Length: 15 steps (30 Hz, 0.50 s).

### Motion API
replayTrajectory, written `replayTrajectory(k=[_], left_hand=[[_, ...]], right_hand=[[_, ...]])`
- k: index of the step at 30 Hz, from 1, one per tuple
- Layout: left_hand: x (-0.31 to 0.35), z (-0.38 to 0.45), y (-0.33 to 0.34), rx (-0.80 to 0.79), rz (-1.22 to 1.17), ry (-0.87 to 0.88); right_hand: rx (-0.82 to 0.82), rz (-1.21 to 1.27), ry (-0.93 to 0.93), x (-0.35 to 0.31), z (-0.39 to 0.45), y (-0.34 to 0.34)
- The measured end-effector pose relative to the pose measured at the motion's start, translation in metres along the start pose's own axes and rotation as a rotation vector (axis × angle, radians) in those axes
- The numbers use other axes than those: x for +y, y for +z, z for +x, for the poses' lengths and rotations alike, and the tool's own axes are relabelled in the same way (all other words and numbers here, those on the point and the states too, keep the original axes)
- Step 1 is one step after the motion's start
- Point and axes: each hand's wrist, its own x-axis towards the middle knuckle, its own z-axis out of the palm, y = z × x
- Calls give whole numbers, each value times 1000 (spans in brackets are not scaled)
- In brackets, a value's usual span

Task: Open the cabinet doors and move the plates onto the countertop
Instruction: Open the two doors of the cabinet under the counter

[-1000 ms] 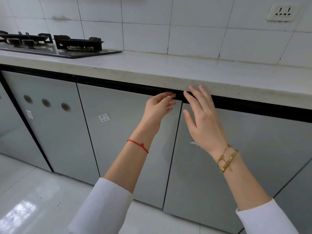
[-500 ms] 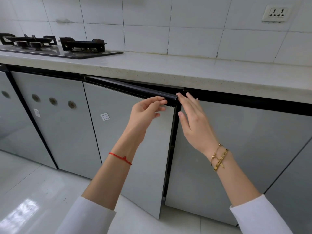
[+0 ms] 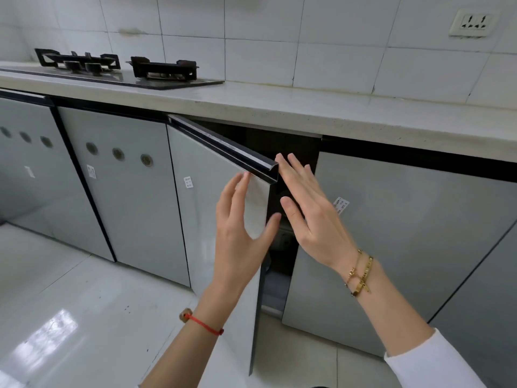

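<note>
So the left cabinet door (image 3: 223, 219) in the middle of the frame is swung partway out toward the camera, hinged on its left side, free edge running top to bottom down to the lower centre. Its black handle rail (image 3: 223, 148) runs along the top, slanting down to the right. The door right of it (image 3: 391, 233) sits shut, flush under the countertop (image 3: 307, 113).

Inside the gap it's just dark. I can make out some greyish shape low down behind the door edge, but can't tell what it is, and no plates are visible from here. Most of the cabinet interior is hidden by the open door and both hands.

Left hand (image 3: 237, 236) is flat-ish against the door's front near its free edge, fingers spread and loose, thumb reaching around the edge, not clamped on anything. Right hand (image 3: 313, 217) hovers at the gap, fingers straight and slightly apart, tips near the end of the rail, holding nothing.

Gas hob (image 3: 126, 71) sits on the counter upper left; a wall socket (image 3: 474, 22) is upper right.
</note>
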Motion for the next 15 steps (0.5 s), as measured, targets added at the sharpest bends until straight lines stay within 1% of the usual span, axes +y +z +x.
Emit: replayTrajectory(k=[2, 6, 10, 15], left_hand=[[-3, -14, -7, -1, 42, 7], [-9, -25, -34, 56, 84, -5], [-12, -31, -68, 67, 65, 0], [-14, -33, -109, 92, 106, -10]], right_hand=[[-14, 10, -37, -14, 0, 6], [-22, 43, -111, -42, 3, 20], [-31, 84, -177, -62, 10, 34], [10, 148, -281, -84, 25, 55]])
